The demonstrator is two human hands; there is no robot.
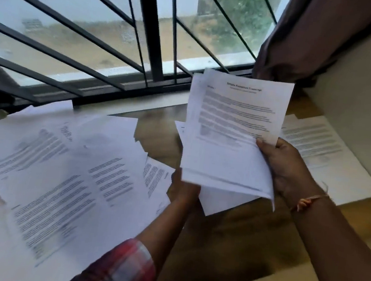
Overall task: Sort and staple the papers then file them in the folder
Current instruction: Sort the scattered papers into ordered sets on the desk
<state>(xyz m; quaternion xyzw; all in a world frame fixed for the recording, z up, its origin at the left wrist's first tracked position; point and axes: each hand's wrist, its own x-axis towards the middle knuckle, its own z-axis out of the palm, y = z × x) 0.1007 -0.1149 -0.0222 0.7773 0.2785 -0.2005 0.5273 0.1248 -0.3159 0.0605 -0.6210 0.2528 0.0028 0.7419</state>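
Note:
I hold a stack of printed white papers point(231, 134) upright above the wooden table point(233, 238). My left hand point(182, 189) grips the stack's lower left corner from below, mostly hidden behind the sheets. My right hand point(287, 170) grips the stack's right edge, thumb on the top sheet. Several loose printed sheets point(65, 173) lie spread and overlapping across the left of the table. Another small pile of printed pages point(318, 146) lies on the table at the right, beside the wall. No stapler or folder shows.
A window with a black metal grille point(149, 43) runs along the table's far edge. A brown curtain point(307, 38) hangs at the upper right next to a beige wall point(369, 103). Bare wood shows between the paper piles.

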